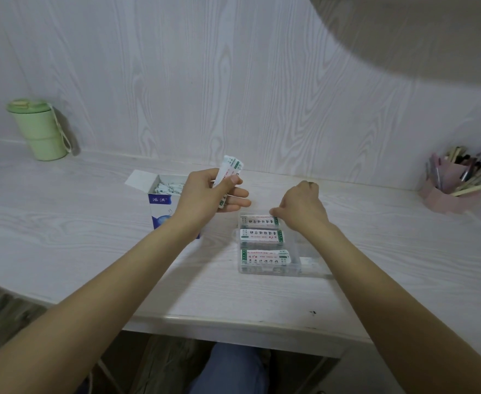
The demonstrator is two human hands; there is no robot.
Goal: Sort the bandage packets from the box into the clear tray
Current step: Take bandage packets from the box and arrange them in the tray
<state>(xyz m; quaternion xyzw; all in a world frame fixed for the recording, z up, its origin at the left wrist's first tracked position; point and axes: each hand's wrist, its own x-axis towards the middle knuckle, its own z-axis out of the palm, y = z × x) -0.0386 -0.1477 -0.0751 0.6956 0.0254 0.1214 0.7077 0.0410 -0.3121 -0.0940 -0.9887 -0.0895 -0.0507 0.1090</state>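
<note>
My left hand (210,194) pinches a small bunch of white bandage packets (229,169) between thumb and fingers, raised just right of the box. The blue and white box (161,204) stands open on the desk, with more packets inside. In front of me lies the clear tray (297,264), holding three stacks of packets (260,236) with green and red print. My right hand (301,207) reaches over the tray's far end, fingertips down on the farthest stack; I cannot tell whether it pinches a packet.
A green lidded cup (39,129) stands at the back left against the wall. At the far right a pink holder (452,184) is stuffed with pens. The white wood-grain desk (91,251) ends at a front edge near my knees.
</note>
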